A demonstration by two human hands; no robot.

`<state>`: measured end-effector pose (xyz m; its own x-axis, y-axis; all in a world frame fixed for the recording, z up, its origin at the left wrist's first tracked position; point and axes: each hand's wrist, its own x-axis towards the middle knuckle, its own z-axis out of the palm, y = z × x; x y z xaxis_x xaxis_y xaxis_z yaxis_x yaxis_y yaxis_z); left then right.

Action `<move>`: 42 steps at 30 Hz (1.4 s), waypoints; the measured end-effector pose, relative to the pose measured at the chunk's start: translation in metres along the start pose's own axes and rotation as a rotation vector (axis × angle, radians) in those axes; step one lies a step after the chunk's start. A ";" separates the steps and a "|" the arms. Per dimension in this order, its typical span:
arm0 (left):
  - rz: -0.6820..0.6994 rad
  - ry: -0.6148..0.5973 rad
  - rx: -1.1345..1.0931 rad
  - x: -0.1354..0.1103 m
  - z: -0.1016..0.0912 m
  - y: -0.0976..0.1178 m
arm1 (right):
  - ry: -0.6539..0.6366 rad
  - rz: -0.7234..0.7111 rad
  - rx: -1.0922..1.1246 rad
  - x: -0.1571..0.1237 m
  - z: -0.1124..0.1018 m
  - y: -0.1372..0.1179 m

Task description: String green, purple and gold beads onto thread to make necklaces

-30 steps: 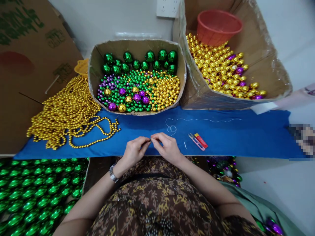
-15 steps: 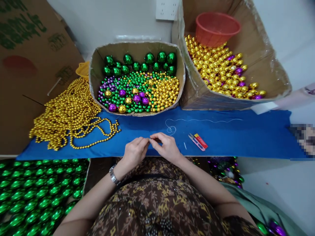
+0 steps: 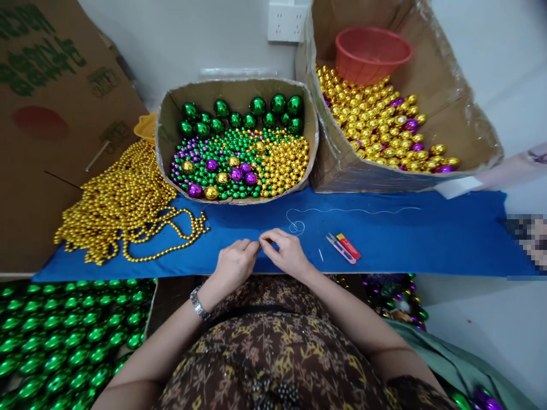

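My left hand and my right hand meet fingertip to fingertip above the near edge of the blue cloth. Both are closed in a pinch; whatever lies between the fingers is too small or hidden to name. Beyond my right hand a thin white thread lies loosely curled on the cloth. To the right of that hand are a small white stick-like piece, pink-handled thread snips and a red and yellow packet partly under the snips.
A carton of green, purple and gold beads stands behind my hands. The larger box at right holds gold beads and a red basket. Gold bead strands are heaped at left. Rows of green beads lie below the table.
The view has shifted slightly. My hands stay pinched together in nearly the same place, with only a small shift of the right fingers.
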<state>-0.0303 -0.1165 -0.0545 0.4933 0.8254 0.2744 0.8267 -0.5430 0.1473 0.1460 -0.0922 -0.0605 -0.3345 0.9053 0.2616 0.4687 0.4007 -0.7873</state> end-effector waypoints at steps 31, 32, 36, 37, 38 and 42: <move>-0.155 -0.235 0.098 0.086 0.048 -0.098 | 0.125 0.216 -0.103 0.001 -0.032 0.035; -0.155 -0.221 0.099 0.083 0.047 -0.095 | 0.129 0.215 -0.095 0.001 -0.033 0.033; -0.267 -0.076 -0.079 0.066 0.031 -0.074 | 0.159 0.162 -0.063 0.000 -0.034 0.020; -0.323 -0.027 -0.244 0.062 0.025 -0.066 | 0.173 0.136 -0.055 0.000 -0.033 0.015; -0.384 0.012 -0.466 0.060 0.019 -0.057 | 0.189 0.110 -0.047 0.001 -0.032 0.011; -0.589 0.049 -1.346 0.058 0.005 -0.021 | 0.227 0.071 -0.038 0.006 -0.020 -0.006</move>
<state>-0.0172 -0.0564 -0.0464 0.1494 0.9826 -0.1099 0.0176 0.1085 0.9939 0.1575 -0.0867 -0.0436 -0.1095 0.9382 0.3282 0.5162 0.3358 -0.7879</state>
